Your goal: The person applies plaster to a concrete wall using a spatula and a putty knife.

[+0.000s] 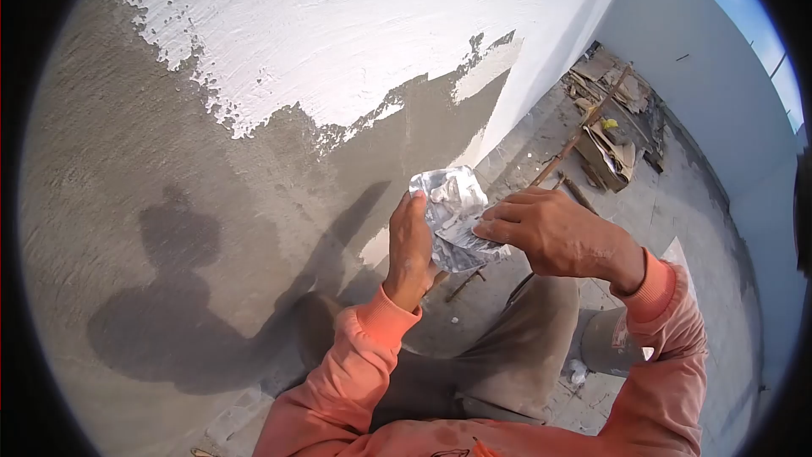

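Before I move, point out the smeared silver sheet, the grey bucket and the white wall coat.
Shiny silver sheet (429, 182): head view, upper left corner.
Round grey bucket (602, 343): head view, side wall.
Rough white wall coat (296, 34): head view, upper area.

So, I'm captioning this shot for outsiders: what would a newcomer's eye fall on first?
Likely first, the bright white coating, ending raggedly across the rough grey wall. Next, near the centre, the shiny silver plate smeared with white paste, in the left hand, the fingers of the right hand at its edge. Then a person's dark shadow, lower left on the wall.
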A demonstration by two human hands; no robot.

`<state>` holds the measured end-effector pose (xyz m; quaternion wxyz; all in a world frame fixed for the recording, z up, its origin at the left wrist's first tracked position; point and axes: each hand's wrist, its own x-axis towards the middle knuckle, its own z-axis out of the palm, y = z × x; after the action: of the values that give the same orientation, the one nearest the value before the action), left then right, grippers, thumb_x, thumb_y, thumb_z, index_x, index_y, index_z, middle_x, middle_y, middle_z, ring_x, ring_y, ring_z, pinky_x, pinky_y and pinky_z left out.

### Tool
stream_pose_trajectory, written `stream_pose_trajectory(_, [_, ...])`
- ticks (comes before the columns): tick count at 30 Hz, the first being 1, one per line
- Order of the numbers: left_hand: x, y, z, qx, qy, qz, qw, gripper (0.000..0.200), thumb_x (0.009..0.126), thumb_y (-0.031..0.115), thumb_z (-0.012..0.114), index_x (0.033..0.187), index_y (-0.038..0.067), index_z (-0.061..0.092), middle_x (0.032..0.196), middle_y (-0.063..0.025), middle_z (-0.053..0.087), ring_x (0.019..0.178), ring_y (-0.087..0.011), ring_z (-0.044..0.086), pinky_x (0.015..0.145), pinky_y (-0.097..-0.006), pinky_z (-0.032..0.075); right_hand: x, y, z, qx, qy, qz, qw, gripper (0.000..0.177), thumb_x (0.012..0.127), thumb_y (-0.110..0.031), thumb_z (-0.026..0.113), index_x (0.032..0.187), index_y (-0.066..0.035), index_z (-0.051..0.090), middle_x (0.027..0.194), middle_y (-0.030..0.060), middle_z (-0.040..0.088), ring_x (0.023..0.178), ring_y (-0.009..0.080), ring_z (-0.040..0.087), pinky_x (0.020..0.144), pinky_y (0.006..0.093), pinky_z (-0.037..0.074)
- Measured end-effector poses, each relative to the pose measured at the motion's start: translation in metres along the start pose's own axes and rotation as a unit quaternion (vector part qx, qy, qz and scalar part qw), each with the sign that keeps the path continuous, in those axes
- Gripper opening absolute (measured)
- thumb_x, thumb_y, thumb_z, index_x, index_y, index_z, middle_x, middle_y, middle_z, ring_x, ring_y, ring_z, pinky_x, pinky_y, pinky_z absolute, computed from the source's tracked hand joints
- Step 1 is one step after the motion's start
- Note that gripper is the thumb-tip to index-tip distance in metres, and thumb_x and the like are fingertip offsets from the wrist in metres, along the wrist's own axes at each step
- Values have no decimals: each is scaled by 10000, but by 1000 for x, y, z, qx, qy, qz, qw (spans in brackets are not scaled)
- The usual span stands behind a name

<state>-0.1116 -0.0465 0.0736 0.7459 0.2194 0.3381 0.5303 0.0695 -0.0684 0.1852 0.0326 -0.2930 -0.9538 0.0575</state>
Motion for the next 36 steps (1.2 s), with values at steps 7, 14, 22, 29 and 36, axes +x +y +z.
stream_pose_trajectory(7, [53, -50, 13, -3, 56, -96, 994, 391, 948, 233, 356, 1214, 2, 526, 1136, -122, 590, 1014, -245, 618, 802, -389, 539, -4, 70, -32, 114, -211, 115, 964, 312, 787, 41, 568, 1091, -2, 622, 906, 158, 663, 862, 355, 617, 720, 409, 472])
stream_pose_trajectory(14, [96, -59, 31, 13, 25, -28, 999, 358, 960, 200, 359, 1217, 16, 527, 1110, -104, 591, 975, -216, 610, 804, -361, 513, -60, 158, -36, 422, -17, 335, 842, 98, 870, -11, 594, 935, 38, 649, 786, 48, 662, 730, 123, 609, 666, 308, 462])
stream_pose_trajectory(22, [98, -82, 8, 44, 18, 27, 998, 381, 984, 268, 423, 1227, -9, 520, 1168, -109, 597, 1039, -219, 616, 901, -356, 501, -60, 295, 93, 677, 446, 219, 543, 216, 930, -16, 535, 1138, 23, 580, 1064, 67, 649, 942, 171, 622, 863, 342, 493])
stream_pose_trajectory(29, [24, -45, -19, 47, 59, 49, 996, 400, 986, 263, 426, 1257, -21, 501, 1196, -119, 601, 1062, -213, 614, 920, -344, 488, 34, 327, 144, 339, 526, 425, 654, 235, 967, -102, 490, 1160, 6, 568, 969, 32, 647, 851, 106, 561, 800, 268, 444])
stream_pose_trajectory(36, [-37, -32, -64, 17, 113, 65, 991, 414, 980, 293, 442, 1244, -13, 532, 1191, -104, 614, 1074, -209, 603, 940, -340, 459, 75, 301, 153, 273, 553, 447, 648, 351, 942, -111, 479, 1263, 25, 512, 951, 152, 654, 792, 174, 592, 751, 303, 467])
